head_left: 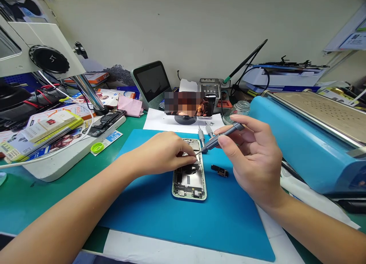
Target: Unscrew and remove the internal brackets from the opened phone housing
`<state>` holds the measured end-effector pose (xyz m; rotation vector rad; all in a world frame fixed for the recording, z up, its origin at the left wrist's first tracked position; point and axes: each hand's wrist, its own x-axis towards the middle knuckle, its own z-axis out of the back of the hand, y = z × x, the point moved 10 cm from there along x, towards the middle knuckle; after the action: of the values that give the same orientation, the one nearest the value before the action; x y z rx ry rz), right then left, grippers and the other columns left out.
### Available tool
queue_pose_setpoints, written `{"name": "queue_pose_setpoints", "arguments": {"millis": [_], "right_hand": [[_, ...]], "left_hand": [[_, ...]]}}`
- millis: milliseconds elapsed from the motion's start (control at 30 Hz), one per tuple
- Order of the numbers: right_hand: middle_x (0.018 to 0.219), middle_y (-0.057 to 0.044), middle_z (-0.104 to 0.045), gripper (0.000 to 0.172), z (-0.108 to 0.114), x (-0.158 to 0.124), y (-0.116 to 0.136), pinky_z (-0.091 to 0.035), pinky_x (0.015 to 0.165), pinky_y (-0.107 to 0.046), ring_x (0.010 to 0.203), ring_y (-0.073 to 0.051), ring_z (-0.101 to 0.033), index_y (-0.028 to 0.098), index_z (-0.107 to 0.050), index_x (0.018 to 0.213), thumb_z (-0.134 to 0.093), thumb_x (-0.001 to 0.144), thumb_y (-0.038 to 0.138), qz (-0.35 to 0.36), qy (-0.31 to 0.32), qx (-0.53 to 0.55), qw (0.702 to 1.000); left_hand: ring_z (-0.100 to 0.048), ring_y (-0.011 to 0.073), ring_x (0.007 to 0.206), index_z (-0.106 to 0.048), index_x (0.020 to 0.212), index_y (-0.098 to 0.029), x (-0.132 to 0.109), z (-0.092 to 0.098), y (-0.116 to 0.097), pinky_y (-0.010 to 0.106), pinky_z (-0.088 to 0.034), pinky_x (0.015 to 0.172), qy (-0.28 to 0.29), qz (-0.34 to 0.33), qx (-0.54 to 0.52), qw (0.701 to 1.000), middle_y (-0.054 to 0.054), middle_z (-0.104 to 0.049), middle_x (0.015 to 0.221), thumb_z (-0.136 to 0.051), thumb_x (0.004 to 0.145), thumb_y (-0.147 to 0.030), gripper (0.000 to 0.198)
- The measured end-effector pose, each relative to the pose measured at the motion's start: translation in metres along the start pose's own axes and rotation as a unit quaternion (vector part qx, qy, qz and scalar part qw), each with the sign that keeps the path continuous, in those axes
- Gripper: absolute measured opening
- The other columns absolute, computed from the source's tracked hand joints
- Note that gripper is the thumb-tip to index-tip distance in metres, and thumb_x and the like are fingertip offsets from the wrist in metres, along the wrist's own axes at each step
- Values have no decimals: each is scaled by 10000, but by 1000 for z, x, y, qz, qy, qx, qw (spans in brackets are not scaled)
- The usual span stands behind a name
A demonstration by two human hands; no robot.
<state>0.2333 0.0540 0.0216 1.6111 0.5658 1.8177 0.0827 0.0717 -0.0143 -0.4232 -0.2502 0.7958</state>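
Observation:
An opened phone (189, 180) with its insides showing lies on a blue mat (171, 214). My left hand (162, 153) rests over the phone's upper half, fingers curled and pinching a small part I cannot make out. My right hand (251, 157) grips a grey screwdriver (221, 138) like a pen, its tip pointing left and down at the phone's upper right edge, close to my left fingertips. A small black component (219, 170) lies on the mat just right of the phone. Two more grey screwdrivers (205, 133) lie beyond the phone.
A large blue machine (300, 142) with a metal top stands at the right. A microscope base (65, 153) with boxes and a green cap (97, 147) sits at the left. At the back stand a small screen (151, 82), a propped phone (190, 103), a soldering station (210, 88) and a glass jar (238, 109).

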Motion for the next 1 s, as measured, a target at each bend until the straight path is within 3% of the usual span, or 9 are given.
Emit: {"name": "queue_pose_setpoints", "arguments": {"millis": [733, 1000], "right_hand": [[1013, 1, -800, 353, 1, 2, -16, -718, 777, -314, 953, -187, -793, 309, -650, 1248, -752, 936, 180, -68, -22, 21, 997], [1058, -4, -796, 470, -3, 2, -20, -704, 726, -310, 950, -187, -787, 323, -587, 1331, -757, 918, 175, -80, 4, 30, 996]], "left_hand": [[-715, 173, 730, -833, 952, -208, 2, 0, -3, 262, -397, 621, -10, -17, 3, 1000, 23, -825, 879, -676, 1027, -258, 181], [-694, 160, 696, -819, 950, -192, 4, 1, -7, 267, -357, 599, -32, -33, 15, 999, 28, -813, 839, -658, 1039, -260, 196]]}}
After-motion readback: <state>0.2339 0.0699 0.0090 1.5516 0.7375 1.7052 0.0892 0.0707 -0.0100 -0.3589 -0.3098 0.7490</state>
